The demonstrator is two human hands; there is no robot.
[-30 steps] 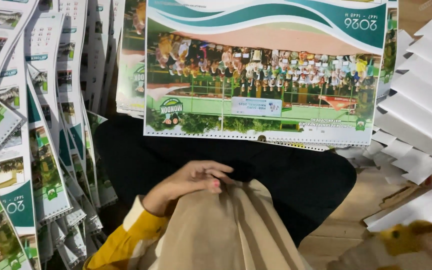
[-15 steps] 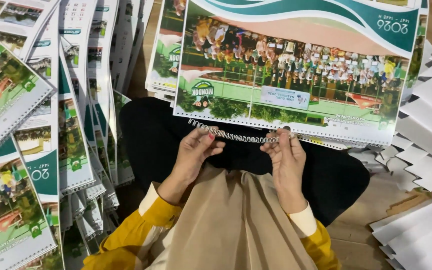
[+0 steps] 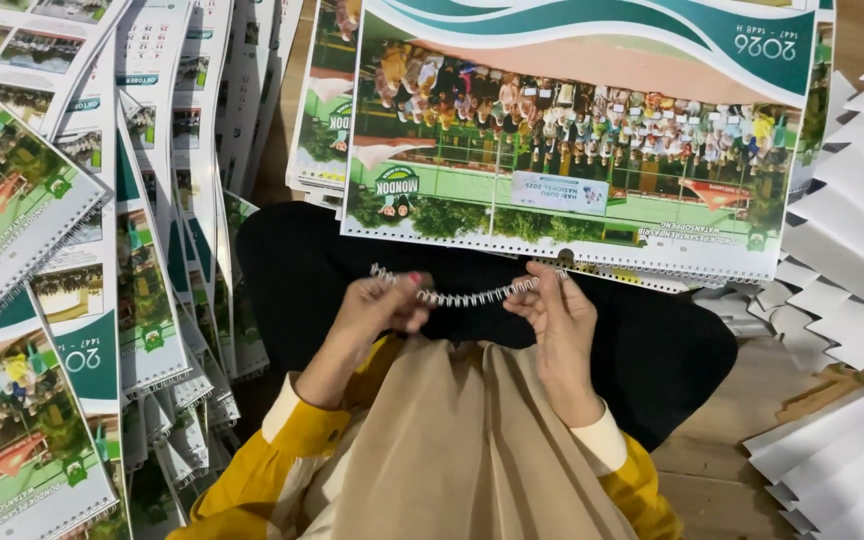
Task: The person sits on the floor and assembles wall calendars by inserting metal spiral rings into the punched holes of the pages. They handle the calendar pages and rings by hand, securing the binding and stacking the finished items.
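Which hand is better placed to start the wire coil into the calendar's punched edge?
Right, probably. The right hand pinches the coil end that nearly meets the calendar's punched bottom edge. The left hand holds the other end lower, over the dark lap and clear of the holes.

A second ago only the left hand (image 3: 382, 310) was seen, resting low on the lap; the right hand (image 3: 557, 315) has since been brought into view. Half a second ago the wire binding coil (image 3: 462, 294) was held against the punched edge of the calendar sheet (image 3: 572, 150); it is now drawn slightly below that edge, stretched between both hands.
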